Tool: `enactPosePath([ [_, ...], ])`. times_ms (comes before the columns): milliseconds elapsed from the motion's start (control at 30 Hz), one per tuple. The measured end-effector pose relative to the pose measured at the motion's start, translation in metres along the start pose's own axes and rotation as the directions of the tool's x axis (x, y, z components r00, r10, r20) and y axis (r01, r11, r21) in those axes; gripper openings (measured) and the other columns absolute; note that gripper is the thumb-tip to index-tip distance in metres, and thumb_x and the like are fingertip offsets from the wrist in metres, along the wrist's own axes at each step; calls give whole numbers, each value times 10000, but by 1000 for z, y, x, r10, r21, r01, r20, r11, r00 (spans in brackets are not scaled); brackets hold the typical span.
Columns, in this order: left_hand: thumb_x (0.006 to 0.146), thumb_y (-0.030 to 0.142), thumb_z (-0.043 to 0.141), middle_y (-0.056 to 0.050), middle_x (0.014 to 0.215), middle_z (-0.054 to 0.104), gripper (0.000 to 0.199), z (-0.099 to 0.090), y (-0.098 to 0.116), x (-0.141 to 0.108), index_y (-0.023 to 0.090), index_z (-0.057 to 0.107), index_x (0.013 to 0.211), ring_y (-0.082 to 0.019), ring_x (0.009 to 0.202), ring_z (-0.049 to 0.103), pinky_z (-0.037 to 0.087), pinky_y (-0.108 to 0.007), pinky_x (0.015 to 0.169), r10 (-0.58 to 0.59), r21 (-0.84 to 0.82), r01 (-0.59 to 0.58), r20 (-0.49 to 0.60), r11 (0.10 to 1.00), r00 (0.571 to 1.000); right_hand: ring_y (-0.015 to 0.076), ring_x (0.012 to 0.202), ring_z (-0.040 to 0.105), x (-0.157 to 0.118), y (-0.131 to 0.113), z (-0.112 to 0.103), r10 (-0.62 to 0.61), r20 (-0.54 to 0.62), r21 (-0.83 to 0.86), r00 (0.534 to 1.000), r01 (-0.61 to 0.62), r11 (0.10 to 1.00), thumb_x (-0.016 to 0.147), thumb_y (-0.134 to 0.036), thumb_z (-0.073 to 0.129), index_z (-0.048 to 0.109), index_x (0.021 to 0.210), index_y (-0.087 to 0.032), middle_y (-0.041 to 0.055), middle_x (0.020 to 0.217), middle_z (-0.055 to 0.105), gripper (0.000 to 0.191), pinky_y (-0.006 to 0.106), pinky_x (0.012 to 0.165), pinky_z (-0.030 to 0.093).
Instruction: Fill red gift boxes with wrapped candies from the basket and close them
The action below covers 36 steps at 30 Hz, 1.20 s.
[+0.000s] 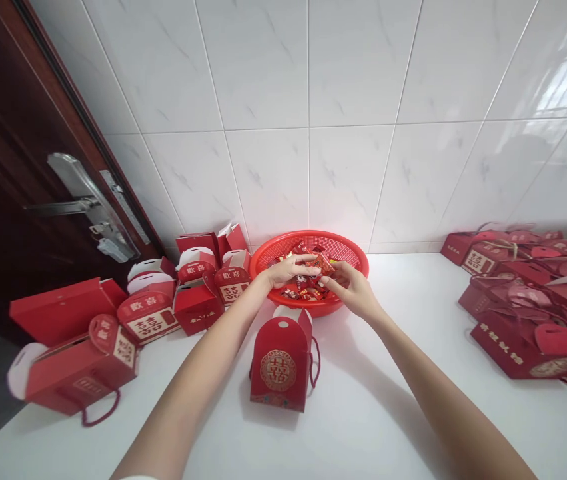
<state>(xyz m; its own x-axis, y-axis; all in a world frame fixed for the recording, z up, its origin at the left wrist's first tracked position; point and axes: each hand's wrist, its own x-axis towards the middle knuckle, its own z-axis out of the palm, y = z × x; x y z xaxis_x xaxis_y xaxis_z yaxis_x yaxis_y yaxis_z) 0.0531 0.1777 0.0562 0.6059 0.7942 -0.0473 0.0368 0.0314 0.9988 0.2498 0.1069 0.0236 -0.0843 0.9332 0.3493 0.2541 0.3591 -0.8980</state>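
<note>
Both of my hands are over a red plastic basket [308,239] that holds several wrapped candies [310,293]. My left hand [290,270] reaches in from the left, its fingers closed around a red wrapped candy [322,262]. On the other side, my right hand [350,288] pinches the right part of the same candy between thumb and fingers. Part of the wrapper is hidden by the fingers. In front of the basket, between my forearms, a red gift box [279,363] with a gold emblem and a cord handle stands upright, its top flaps up.
Several red gift boxes [148,317] stand along the left, some with raised lids. Many more red boxes [523,307] are piled on the right of the white table [363,413]. A tiled wall [268,180] rises behind; a dark door [8,167] with a metal handle is left.
</note>
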Motion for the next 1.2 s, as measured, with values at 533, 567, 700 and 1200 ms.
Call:
enactPosePath([
  [533,542,241,910,-26,904,701,398,8,7,-3,166,784,912,-228,927,631,474,-325,858,84,215,-86,22,973,996,193,682,631,-1,-16,2,47,-51,342,998,-27,939,633,-533,842,596,666,-217,-8,668,655,402,316,659,510],
  [567,544,245,907,-22,893,697,402,8,7,-3,166,780,917,-220,909,632,476,-323,849,93,207,-95,22,974,995,191,698,629,-1,-16,2,64,-86,368,994,-28,929,629,-525,846,591,666,-218,-9,671,655,401,312,671,510],
  [700,553,195,875,-27,914,700,381,8,6,-2,166,767,917,-211,932,635,475,-314,863,139,164,-138,5,977,990,201,789,669,1,-17,-4,170,-227,498,959,-36,867,651,-506,823,586,750,-229,6,776,703,378,332,757,548],
  [1200,553,286,901,0,821,685,510,3,6,-1,177,715,1015,-127,696,629,476,-239,672,246,-59,-262,-195,963,949,212,782,679,-3,-37,-2,250,-184,586,951,-98,804,638,-494,840,739,872,-192,49,890,750,395,292,618,547],
])
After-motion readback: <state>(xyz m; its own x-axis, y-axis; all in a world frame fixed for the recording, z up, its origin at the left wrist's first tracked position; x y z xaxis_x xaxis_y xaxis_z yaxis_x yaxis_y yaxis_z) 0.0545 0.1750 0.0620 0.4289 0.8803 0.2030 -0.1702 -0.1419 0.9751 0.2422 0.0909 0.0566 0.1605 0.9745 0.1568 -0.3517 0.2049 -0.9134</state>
